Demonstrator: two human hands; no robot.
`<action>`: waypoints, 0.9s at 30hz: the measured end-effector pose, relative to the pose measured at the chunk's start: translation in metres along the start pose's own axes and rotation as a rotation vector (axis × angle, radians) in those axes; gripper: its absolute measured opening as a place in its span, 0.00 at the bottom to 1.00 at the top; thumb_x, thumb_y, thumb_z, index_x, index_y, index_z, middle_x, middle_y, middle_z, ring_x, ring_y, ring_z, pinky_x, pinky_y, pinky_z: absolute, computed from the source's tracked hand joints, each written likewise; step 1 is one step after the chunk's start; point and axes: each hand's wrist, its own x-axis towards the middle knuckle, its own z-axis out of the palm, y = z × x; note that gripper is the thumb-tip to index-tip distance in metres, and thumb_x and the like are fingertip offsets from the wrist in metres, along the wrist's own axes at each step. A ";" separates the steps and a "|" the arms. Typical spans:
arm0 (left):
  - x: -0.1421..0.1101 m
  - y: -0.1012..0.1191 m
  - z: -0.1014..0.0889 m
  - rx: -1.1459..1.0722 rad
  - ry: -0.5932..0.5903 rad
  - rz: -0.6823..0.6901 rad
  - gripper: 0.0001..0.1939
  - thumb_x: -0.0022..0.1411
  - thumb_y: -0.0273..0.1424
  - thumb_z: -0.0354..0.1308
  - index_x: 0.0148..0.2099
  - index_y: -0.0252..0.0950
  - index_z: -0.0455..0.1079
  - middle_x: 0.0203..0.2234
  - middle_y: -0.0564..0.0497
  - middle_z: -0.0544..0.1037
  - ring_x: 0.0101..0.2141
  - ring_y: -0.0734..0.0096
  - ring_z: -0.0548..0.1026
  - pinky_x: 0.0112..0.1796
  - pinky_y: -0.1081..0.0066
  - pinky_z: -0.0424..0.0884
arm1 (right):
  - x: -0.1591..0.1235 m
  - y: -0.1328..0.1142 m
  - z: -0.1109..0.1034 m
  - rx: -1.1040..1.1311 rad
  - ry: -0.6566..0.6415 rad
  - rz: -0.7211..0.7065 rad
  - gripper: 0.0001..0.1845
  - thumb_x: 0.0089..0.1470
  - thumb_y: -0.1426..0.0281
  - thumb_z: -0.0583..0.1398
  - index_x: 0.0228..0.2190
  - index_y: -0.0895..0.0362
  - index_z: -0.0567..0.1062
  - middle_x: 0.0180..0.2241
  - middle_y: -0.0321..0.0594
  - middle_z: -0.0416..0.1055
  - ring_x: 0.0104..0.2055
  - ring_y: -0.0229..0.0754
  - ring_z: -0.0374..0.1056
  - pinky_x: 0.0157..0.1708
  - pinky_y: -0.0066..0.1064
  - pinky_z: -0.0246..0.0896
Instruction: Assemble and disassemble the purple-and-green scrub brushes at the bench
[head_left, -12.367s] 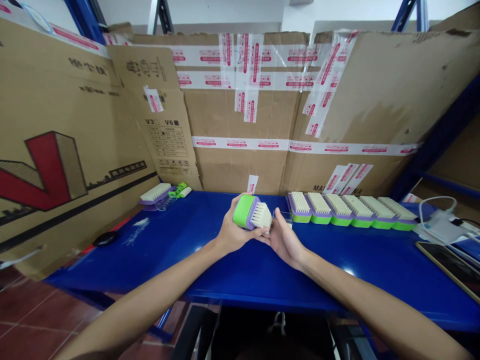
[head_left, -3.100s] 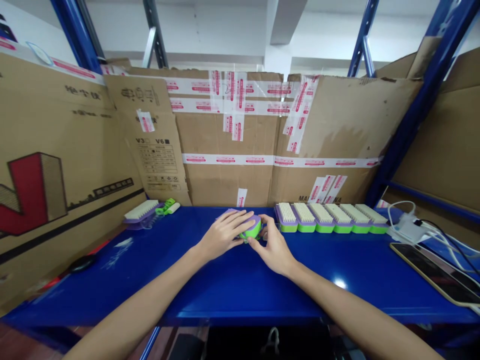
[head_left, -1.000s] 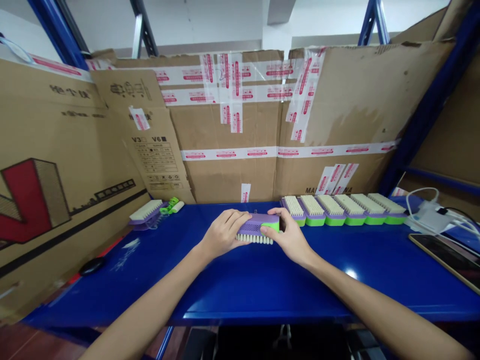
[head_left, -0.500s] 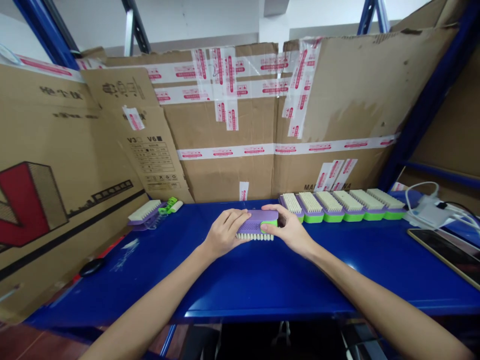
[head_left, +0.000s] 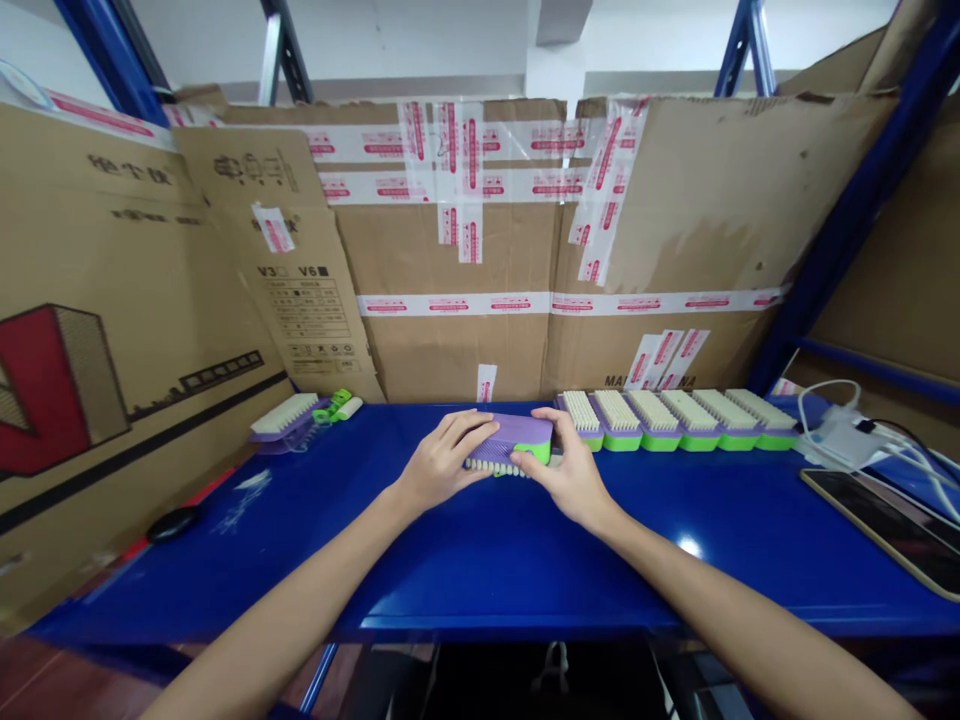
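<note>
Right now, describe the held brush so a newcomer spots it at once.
On the blue table, find the row of brushes. Just left of it, the held brush sits between the left hand and right hand. It alone has bristles facing down.

Gloss against cardboard

The blue tabletop looks like smooth, glossy painted metal. Matt brown corrugated cardboard carries shiny plastic packing tape. The purple-and-green scrub brush looks like smooth plastic with rough, stiff cream bristles.
</note>
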 end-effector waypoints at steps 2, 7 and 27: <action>0.001 0.001 0.000 -0.026 -0.028 -0.017 0.38 0.74 0.39 0.71 0.79 0.44 0.63 0.63 0.37 0.80 0.63 0.44 0.80 0.62 0.44 0.81 | 0.000 0.002 0.000 -0.017 0.016 0.008 0.36 0.57 0.49 0.74 0.58 0.50 0.72 0.55 0.46 0.79 0.54 0.56 0.78 0.59 0.51 0.74; 0.006 0.005 -0.002 -0.179 -0.085 -0.233 0.41 0.69 0.42 0.76 0.78 0.48 0.63 0.67 0.39 0.75 0.67 0.45 0.75 0.66 0.42 0.76 | 0.002 0.005 0.000 0.026 0.053 0.001 0.35 0.56 0.49 0.75 0.57 0.50 0.73 0.56 0.46 0.78 0.56 0.56 0.77 0.61 0.51 0.73; 0.004 0.022 0.019 -0.845 0.072 -0.978 0.45 0.54 0.52 0.82 0.65 0.42 0.66 0.50 0.47 0.80 0.50 0.57 0.80 0.52 0.63 0.77 | -0.001 0.012 -0.001 -0.052 -0.041 -0.026 0.40 0.59 0.51 0.75 0.64 0.49 0.69 0.66 0.49 0.73 0.67 0.60 0.72 0.70 0.55 0.65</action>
